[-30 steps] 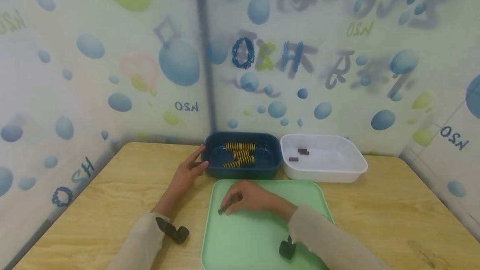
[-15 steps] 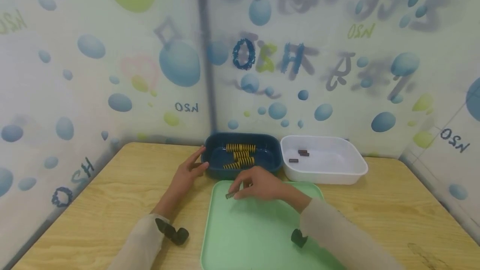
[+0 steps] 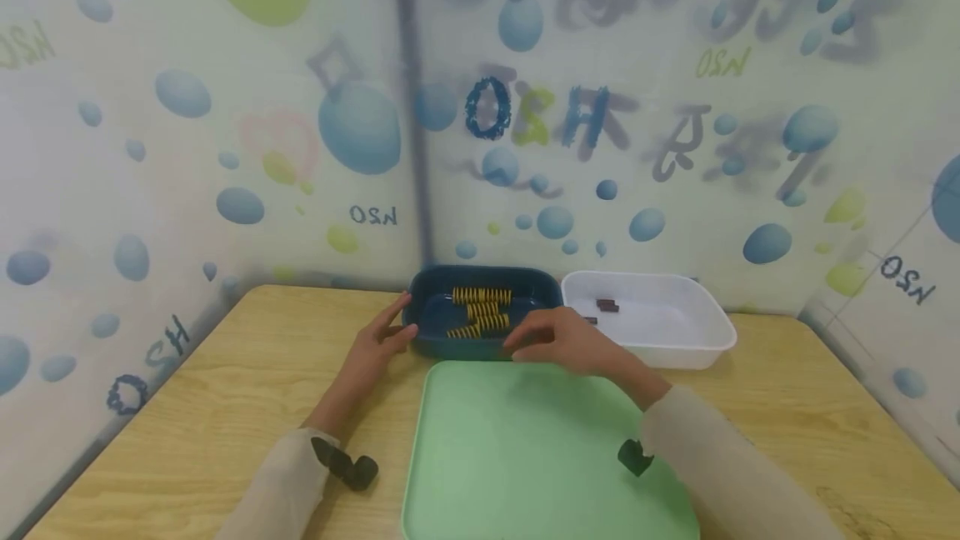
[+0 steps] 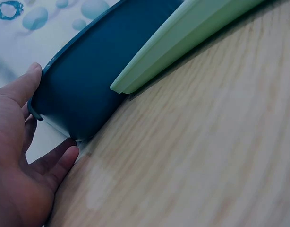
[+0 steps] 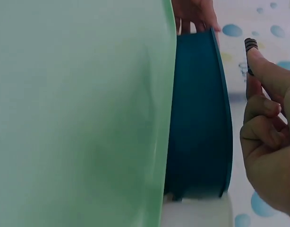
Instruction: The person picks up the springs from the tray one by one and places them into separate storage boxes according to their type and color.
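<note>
My right hand (image 3: pixel 573 342) is raised above the far edge of the green tray (image 3: pixel 517 448), in front of the dark blue bin (image 3: pixel 457 348). Between its thumb and forefinger it pinches a small dark coil spring (image 5: pixel 251 44), plain in the right wrist view but hidden in the head view. Yellow-and-black coil springs (image 3: pixel 482 296), several in number, lie in the blue bin. With fairly straight fingers, my left hand (image 3: pixel 372 348) touches the blue bin's left end; in the left wrist view the thumb reaches its rim.
Right beside the blue bin stands a white bin (image 3: pixel 675 354) holding small dark springs (image 3: pixel 607 305), one of them partly covered by the right hand. Everything sits on a wooden table (image 3: pixel 225 390). A bubble-patterned curtain (image 3: pixel 637 148) rises directly behind the bins.
My right hand, pinching the dark spring, has lifted off the green tray and moved away from me and rightward toward the bins. The left hand has stayed at the blue bin.
</note>
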`<move>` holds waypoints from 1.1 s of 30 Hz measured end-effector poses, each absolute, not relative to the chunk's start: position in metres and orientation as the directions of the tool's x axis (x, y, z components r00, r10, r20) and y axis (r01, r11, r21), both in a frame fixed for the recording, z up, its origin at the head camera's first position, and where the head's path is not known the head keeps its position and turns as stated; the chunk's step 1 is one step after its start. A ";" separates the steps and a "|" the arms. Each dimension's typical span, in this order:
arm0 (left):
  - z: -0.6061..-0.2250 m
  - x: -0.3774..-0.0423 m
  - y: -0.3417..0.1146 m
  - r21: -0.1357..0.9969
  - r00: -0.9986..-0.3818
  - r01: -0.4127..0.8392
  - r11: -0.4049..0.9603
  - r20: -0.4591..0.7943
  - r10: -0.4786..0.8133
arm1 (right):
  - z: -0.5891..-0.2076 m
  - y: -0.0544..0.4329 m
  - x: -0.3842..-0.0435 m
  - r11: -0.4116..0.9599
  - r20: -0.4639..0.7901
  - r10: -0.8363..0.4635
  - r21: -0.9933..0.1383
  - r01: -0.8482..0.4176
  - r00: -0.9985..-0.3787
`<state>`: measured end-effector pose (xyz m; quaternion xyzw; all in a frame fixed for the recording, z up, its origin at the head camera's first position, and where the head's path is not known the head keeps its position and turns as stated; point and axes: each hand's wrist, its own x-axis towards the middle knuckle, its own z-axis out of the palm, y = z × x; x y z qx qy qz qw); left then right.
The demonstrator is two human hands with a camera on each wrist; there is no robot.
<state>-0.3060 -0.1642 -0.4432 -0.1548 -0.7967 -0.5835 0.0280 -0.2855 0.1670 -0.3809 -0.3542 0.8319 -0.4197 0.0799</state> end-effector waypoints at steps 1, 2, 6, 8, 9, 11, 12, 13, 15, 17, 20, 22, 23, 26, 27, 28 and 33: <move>-0.443 -0.307 -0.163 0.921 -0.950 0.280 0.271 0.225 0.216 | -0.381 0.173 -0.286 0.399 0.166 -0.645 -0.760 -0.513 -0.746; -0.444 -0.307 -0.162 0.922 -0.951 0.277 0.270 0.223 0.214 | -0.382 0.178 -0.286 0.397 0.168 -0.634 -0.767 -0.504 -0.755; -0.446 -0.307 -0.163 0.922 -0.952 0.278 0.269 0.227 0.205 | -0.383 0.195 -0.290 0.402 0.183 -0.608 -0.769 -0.498 -0.772; -0.446 -0.307 -0.163 0.922 -0.950 0.282 0.266 0.231 0.209 | -0.383 0.203 -0.291 0.430 0.186 -0.584 -0.755 -0.495 -0.790; -0.446 -0.307 -0.163 0.922 -0.950 0.282 0.266 0.230 0.211 | -0.383 0.208 -0.292 0.453 0.188 -0.568 -0.741 -0.495 -0.801; -0.445 -0.306 -0.162 0.922 -0.951 0.278 0.269 0.226 0.210 | -0.383 0.217 -0.295 0.494 0.200 -0.535 -0.715 -0.496 -0.821; -0.445 -0.306 -0.162 0.921 -0.952 0.278 0.271 0.227 0.207 | -0.383 0.221 -0.296 0.512 0.209 -0.512 -0.704 -0.492 -0.833; -0.444 -0.305 -0.161 0.921 -0.952 0.278 0.272 0.226 0.207 | -0.382 0.226 -0.297 0.526 0.213 -0.490 -0.701 -0.482 -0.845; -0.440 -0.303 -0.161 0.925 -0.953 0.271 0.268 0.218 0.210 | -0.377 0.234 -0.298 0.544 0.211 -0.452 -0.705 -0.455 -0.867; -0.430 -0.297 -0.160 0.925 -0.951 0.273 0.263 0.218 0.220 | -0.369 0.241 -0.294 0.550 0.193 -0.412 -0.727 -0.412 -0.891; -0.427 -0.295 -0.160 0.929 -0.950 0.271 0.253 0.217 0.224 | -0.368 0.253 -0.296 0.556 0.157 -0.376 -0.750 -0.358 -0.913; -0.432 -0.297 -0.161 0.925 -0.950 0.275 0.263 0.221 0.219 | -0.375 0.264 -0.303 0.573 0.142 -0.350 -0.750 -0.332 -0.926; -0.436 -0.300 -0.161 0.925 -0.951 0.275 0.263 0.222 0.214 | -0.380 0.270 -0.307 0.585 0.137 -0.338 -0.744 -0.322 -0.931; -0.445 -0.307 -0.163 0.921 -0.952 0.278 0.273 0.226 0.206 | -0.390 0.284 -0.318 0.628 0.124 -0.304 -0.720 -0.297 -0.945; -0.445 -0.307 -0.163 0.922 -0.952 0.277 0.271 0.225 0.206 | -0.390 0.286 -0.319 0.643 0.118 -0.297 -0.709 -0.290 -0.947; -0.445 -0.307 -0.163 0.923 -0.953 0.276 0.269 0.225 0.204 | -0.390 0.289 -0.321 0.653 0.110 -0.294 -0.702 -0.284 -0.949; -0.444 -0.307 -0.163 0.927 -0.954 0.270 0.262 0.221 0.202 | -0.392 0.300 -0.327 0.678 0.084 -0.288 -0.685 -0.265 -0.954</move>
